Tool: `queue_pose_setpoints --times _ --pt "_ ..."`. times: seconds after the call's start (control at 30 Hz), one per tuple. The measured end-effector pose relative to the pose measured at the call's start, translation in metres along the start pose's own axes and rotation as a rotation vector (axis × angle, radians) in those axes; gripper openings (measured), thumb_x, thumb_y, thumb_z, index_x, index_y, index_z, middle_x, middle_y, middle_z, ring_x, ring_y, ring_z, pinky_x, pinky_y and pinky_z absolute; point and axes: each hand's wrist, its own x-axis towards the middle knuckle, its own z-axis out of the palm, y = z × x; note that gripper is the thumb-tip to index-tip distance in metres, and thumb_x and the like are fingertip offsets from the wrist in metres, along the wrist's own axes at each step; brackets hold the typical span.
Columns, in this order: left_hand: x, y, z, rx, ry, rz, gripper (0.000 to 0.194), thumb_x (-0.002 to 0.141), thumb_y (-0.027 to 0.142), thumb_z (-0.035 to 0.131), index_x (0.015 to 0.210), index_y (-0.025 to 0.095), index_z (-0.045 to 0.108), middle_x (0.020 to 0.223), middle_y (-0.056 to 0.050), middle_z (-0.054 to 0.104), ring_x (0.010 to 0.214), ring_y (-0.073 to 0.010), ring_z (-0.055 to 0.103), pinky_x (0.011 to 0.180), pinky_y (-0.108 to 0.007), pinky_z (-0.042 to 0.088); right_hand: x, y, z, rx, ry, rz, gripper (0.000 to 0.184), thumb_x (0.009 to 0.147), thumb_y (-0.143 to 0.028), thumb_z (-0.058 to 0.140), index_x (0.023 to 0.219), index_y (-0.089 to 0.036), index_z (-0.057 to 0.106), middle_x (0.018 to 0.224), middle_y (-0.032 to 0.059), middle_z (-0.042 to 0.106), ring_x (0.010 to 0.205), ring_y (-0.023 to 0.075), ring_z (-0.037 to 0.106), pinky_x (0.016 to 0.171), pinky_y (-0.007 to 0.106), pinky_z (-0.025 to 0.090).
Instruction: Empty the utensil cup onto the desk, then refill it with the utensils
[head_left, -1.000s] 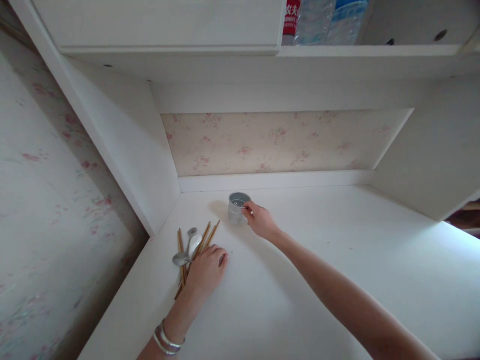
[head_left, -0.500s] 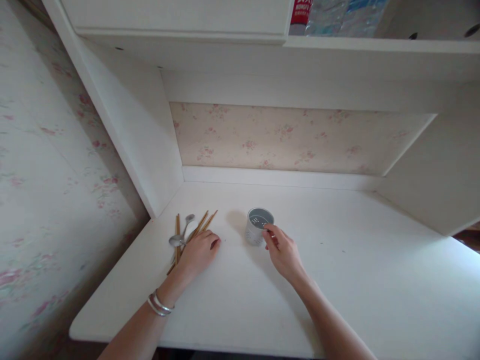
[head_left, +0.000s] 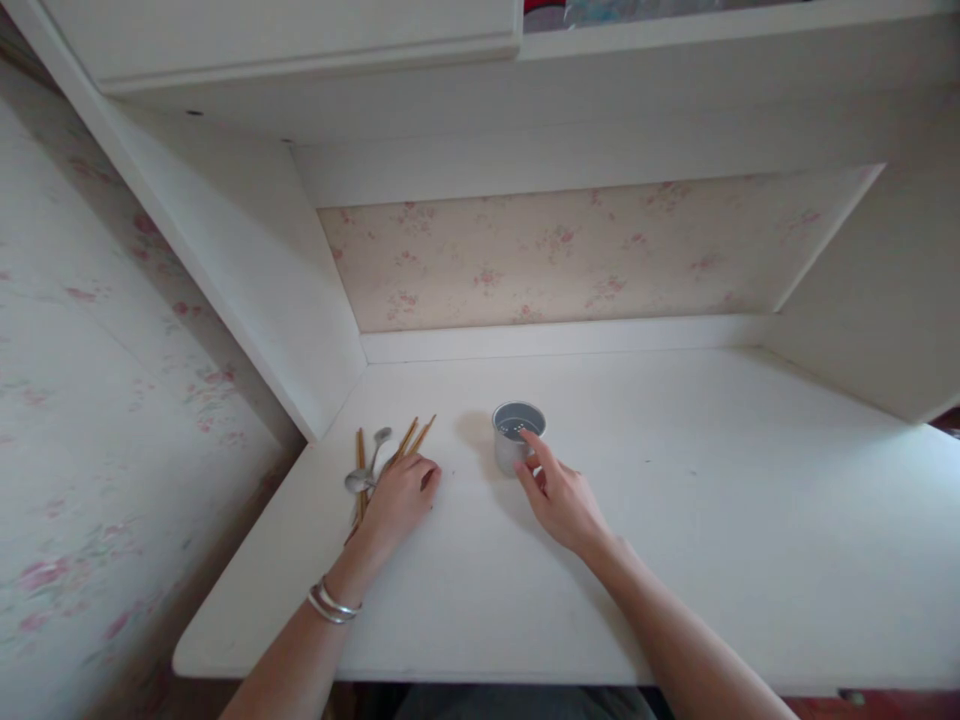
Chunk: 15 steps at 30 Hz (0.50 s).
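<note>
A small grey metal cup (head_left: 505,455) with holes in its bottom stands upright on the white desk (head_left: 690,520). My right hand (head_left: 561,497) lies just in front of it with fingers stretched out. Its index fingertip rests on the near rim and its thumb is beside the cup's wall. To the left lies a bundle of wooden chopsticks (head_left: 417,437) with two metal spoons (head_left: 358,483). My left hand (head_left: 400,495) is palm down over the bundle, fingers curled on the chopsticks. It hides their middle part. Silver bangles (head_left: 334,605) circle the left wrist.
The desk sits in a white alcove: a side panel (head_left: 270,290) at the left, floral wallpaper (head_left: 570,250) behind, a shelf (head_left: 675,60) overhead, another panel at the right. The desk's front edge runs just below my forearms.
My right hand drew the cup away from the back wall toward me, then loosened its pinch on the rim to stretched fingers. My left hand stayed on the chopsticks.
</note>
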Motion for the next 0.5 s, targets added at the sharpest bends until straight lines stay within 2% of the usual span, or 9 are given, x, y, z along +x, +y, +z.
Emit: queue_pose_setpoints --times 0.2,0.37,0.5 --pt "0.000 -0.004 -0.009 0.243 0.102 -0.089 0.030 0.090 0.025 0.038 0.087 0.019 0.067 0.091 -0.009 0.067 0.093 -0.0247 0.058 0.090 -0.039 0.043 -0.004 -0.003 0.002 0.062 0.046 0.010 0.037 0.094 -0.038 0.038 0.129 -0.024 0.040 0.084 0.0017 0.069 0.060 0.0149 0.063 0.060 0.025 0.044" --pt "-0.002 -0.006 -0.011 0.408 0.080 -0.171 0.033 0.090 0.029 0.036 0.086 0.018 0.067 0.089 -0.010 0.067 0.088 -0.0246 0.059 0.086 -0.039 0.043 -0.007 -0.004 0.003 0.062 0.060 -0.007 0.027 0.095 -0.039 0.036 0.112 -0.023 0.049 0.073 -0.0002 0.068 0.057 0.0150 0.062 0.057 0.024 0.041" --pt "-0.002 -0.007 -0.008 0.467 0.071 -0.216 0.033 0.089 0.030 0.036 0.085 0.018 0.067 0.090 -0.011 0.066 0.088 -0.0259 0.060 0.082 -0.040 0.044 -0.007 -0.004 0.003 0.046 0.049 -0.023 0.028 0.096 -0.039 0.034 0.110 -0.022 0.051 0.071 0.0002 0.067 0.055 0.0147 0.061 0.055 0.024 0.039"
